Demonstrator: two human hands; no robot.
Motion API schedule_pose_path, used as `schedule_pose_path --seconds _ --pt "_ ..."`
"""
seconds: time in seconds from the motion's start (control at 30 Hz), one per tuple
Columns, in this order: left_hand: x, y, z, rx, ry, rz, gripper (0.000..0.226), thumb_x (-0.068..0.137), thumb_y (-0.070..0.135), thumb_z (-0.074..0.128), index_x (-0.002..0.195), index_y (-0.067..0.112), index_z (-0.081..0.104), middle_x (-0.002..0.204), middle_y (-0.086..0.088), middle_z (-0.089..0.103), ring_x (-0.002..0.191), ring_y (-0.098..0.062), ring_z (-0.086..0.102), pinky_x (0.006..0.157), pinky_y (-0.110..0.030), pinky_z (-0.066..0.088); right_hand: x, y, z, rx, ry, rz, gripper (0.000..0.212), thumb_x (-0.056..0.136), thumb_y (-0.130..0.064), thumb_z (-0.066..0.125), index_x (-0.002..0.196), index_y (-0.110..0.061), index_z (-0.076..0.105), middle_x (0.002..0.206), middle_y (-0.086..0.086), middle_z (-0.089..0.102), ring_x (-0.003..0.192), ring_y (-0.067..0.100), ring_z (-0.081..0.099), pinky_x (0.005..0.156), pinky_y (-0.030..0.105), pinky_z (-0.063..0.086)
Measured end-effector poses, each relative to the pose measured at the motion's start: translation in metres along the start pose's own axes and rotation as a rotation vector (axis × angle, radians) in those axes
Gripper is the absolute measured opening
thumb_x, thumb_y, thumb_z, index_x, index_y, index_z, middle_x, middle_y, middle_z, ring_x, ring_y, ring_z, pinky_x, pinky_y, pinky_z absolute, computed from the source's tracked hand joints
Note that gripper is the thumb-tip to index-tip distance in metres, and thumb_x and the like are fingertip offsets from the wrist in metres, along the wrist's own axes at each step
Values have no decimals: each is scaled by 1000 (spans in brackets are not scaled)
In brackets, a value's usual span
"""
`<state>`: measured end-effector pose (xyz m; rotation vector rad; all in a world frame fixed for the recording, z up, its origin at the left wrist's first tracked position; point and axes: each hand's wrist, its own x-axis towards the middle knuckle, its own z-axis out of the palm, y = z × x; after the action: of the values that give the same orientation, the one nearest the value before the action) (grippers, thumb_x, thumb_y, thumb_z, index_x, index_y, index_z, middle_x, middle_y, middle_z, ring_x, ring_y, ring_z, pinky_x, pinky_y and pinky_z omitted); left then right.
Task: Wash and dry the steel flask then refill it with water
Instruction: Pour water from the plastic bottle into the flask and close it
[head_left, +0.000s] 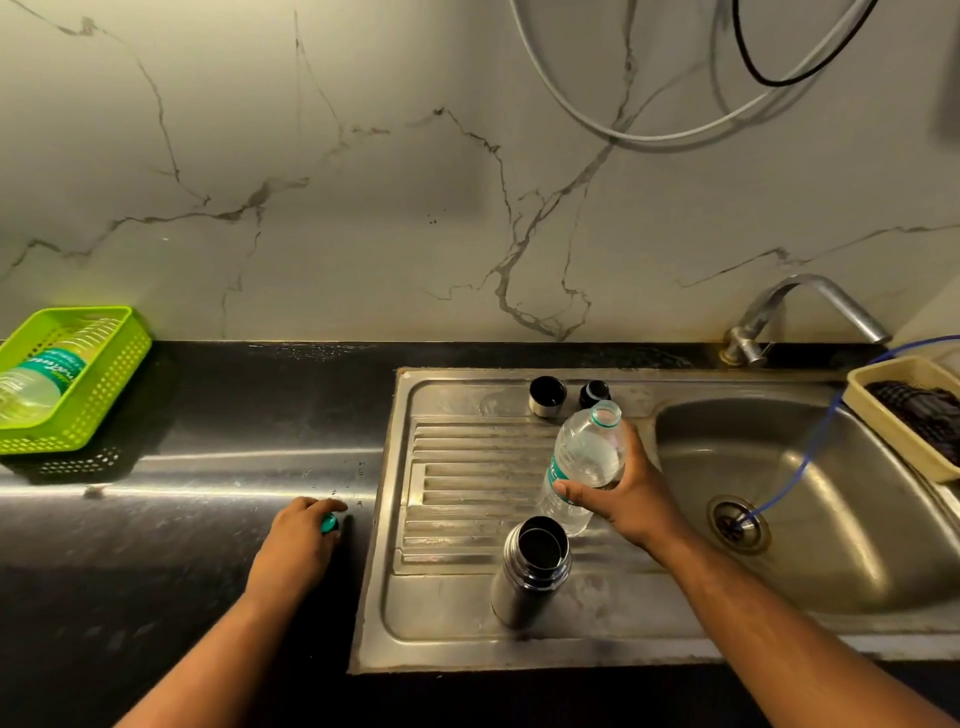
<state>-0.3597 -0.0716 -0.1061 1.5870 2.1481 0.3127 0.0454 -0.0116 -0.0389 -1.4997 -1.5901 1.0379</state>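
The steel flask (530, 571) stands upright and uncapped on the sink's drainboard (467, 478). Just behind it, my right hand (623, 499) grips an open clear plastic water bottle (584, 457), held upright above the drainboard. My left hand (296, 540) rests on the black counter and pinches the bottle's teal cap (329, 523). The flask's steel cup lid (547, 396) and its black stopper (594, 393) sit at the back of the drainboard.
The sink basin (810, 499) lies to the right, with a blue tube (800, 467) running into its drain and a tap (795, 317) above. A beige basket (883, 410) sits on the sink's right edge. A green basket (98, 384) holding another bottle stands far left.
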Motion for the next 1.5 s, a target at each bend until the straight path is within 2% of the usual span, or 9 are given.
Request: schedule_pose_path --seconds 0.27,0.43,0.67,0.73,0.83,0.97,1.17,1.4,1.5 --pt "-7 4 4 -116 39 -2 22 90 9 73 97 28 68 111 -6 69 97 -20 63 91 -38 54 3 3 -1 -10 -24 62 97 62 -43 96 143 -39 43 126 -14 64 115 6 63 98 30 54" --pt "-20 70 -22 -506 58 85 29 80 17 83 106 27 72 96 7 74 90 -9 70 79 -20 55 4 1 0 -25 -42 75 97 62 -42 96 144 -42 43 122 -15 67 112 4 64 94 26 55" --pt "-34 204 -89 -927 -39 416 34 79 24 76 112 24 71 101 5 78 91 -12 75 83 -22 60 6 -9 1 -118 -49 34 81 60 -37 97 123 -54 49 116 -17 67 108 1 63 80 7 47" --pt "-30 232 -93 -828 -62 518 37 76 36 76 112 30 73 104 10 76 98 -8 72 84 -23 59 6 -10 1 -149 -52 8 80 61 -39 96 120 -56 46 118 -17 66 108 2 62 79 4 45" --pt "-21 259 -82 -689 -63 575 37 70 49 77 105 41 75 100 16 74 97 -7 67 81 -26 59 6 -11 0 -173 -72 -9 84 63 -43 94 130 -50 44 124 -15 63 112 6 61 87 13 48" --pt "-14 279 -64 -495 -20 625 30 72 47 80 98 56 67 99 24 67 90 -8 60 70 -21 53 7 -7 -4 -204 -85 4 92 66 -49 91 142 -38 40 127 -15 59 113 10 59 86 15 47" --pt "-7 289 -70 -294 -68 730 33 79 36 82 111 40 75 100 21 68 86 -2 58 67 -12 44 6 -9 -6 -191 -94 25 94 68 -47 91 145 -36 38 126 -14 60 111 7 58 78 6 44" --pt "-1 301 -85 -88 -198 927 36 90 12 73 121 30 72 123 9 69 108 -3 64 90 -9 51 10 -10 -4 -195 -101 33 98 71 -39 92 151 -31 35 128 -15 54 117 7 53 87 9 42" --pt "4 303 -84 -105 -247 912 33 89 17 75 120 30 73 123 10 69 110 -5 65 97 -16 52 13 -10 -4 -186 -97 41 97 70 -39 92 149 -32 36 128 -13 56 117 10 56 85 9 43"
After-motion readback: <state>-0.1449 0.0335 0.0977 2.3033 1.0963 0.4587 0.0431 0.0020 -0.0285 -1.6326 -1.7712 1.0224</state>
